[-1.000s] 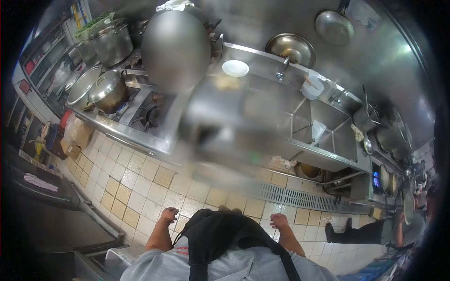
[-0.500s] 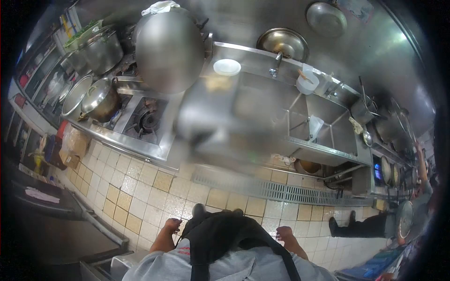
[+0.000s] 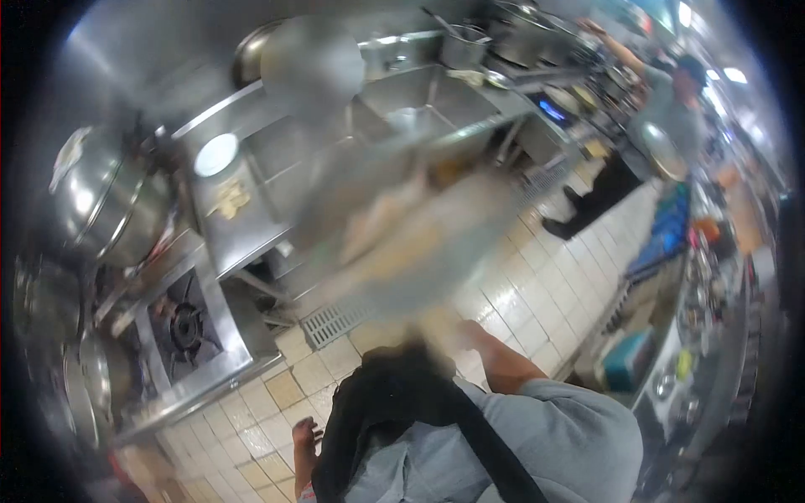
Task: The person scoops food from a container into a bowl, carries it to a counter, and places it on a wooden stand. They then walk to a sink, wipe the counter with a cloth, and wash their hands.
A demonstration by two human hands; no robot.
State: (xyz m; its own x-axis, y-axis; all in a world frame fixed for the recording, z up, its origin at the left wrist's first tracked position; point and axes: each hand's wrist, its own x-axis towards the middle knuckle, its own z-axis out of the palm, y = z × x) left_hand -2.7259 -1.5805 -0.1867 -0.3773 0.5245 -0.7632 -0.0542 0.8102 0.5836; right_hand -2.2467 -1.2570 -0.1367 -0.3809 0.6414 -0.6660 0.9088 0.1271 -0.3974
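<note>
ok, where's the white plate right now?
Head view, upper left: the white plate sits on the steel counter, between the big steel pot and the sink.

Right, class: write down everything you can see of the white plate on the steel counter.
The white plate is round and plain, apparently ceramic, and looks empty, though the picture is blurred. It lies flat on the stainless steel counter, near its back edge, beside the sink basins. A pale yellowish patch lies on the counter nearby. No hand touches it.
</note>
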